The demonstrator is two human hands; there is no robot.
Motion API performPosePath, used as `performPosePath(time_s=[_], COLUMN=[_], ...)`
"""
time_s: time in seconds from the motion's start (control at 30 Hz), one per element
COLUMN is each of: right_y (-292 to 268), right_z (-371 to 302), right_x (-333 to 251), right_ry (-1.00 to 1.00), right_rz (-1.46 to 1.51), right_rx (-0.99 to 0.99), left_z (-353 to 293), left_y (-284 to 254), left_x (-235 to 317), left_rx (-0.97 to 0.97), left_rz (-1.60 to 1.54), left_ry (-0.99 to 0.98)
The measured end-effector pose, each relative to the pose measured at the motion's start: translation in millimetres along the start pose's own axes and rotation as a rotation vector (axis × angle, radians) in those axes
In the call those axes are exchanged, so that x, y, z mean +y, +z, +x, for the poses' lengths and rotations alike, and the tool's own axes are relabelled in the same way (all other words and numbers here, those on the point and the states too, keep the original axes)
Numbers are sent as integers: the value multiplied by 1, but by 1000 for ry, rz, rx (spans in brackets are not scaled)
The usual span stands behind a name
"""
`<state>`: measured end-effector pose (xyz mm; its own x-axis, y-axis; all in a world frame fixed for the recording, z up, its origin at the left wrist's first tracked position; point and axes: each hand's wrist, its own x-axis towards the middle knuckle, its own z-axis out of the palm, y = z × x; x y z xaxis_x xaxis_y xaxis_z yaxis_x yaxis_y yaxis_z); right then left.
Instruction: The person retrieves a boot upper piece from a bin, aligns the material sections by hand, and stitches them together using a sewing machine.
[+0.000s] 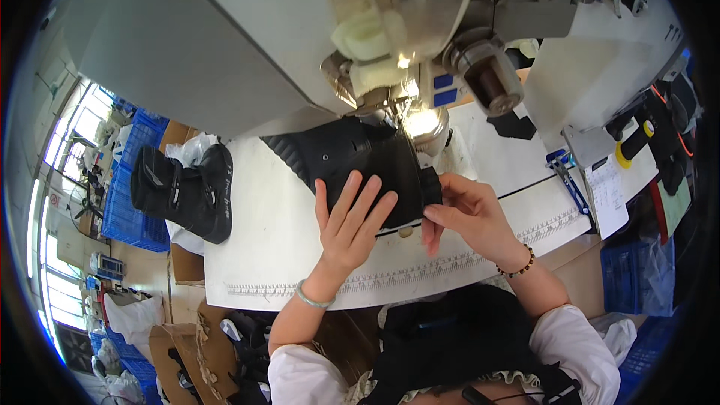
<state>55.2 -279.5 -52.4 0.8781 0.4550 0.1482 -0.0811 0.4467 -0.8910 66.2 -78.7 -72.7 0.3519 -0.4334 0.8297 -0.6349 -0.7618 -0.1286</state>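
Observation:
A black boot upper [341,151] with a ribbed, padded edge and a small eyelet lies on the white sewing table [262,255]. Its far part sits under the lit needle area of a sewing machine [394,109]. My left hand [349,226] rests flat on the near side of the upper, fingers spread. At the upper's right edge, my right hand [469,214] pinches its dark padded rim between thumb and fingers. Exactly where the needle meets the material is hard to make out.
A finished-looking black boot [202,191] stands at the table's left end, beside blue crates [135,206]. A ruler strip [405,266] runs along the near edge. Blue-handled snips [574,187] and a paper sheet [606,199] lie at the right. Cardboard boxes [191,352] sit below left.

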Motion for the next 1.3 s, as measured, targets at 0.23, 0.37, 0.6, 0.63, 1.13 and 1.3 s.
performPosePath(time_s=[0.23,0.37,0.6,0.63,1.13,1.3], right_y=[10,15,15,14,29,16], right_z=[3,5,4,4,12,11], right_x=[-3,0,-1,0,13,24], right_ry=[59,22,6,10,-76,-96], right_rz=[233,110,188,185,6,75], right_rx=[140,202,205,194,364,347], left_z=[8,10,4,2,-45,-34], left_y=[-7,-10,-16,-15,1,-7], left_x=[1,2,-1,-3,40,54], left_rx=[-37,-39,-46,-43,683,1322], left_rz=[-16,-25,6,16,-2625,-3092], left_ry=[-5,-9,3,-3,-1338,-987])
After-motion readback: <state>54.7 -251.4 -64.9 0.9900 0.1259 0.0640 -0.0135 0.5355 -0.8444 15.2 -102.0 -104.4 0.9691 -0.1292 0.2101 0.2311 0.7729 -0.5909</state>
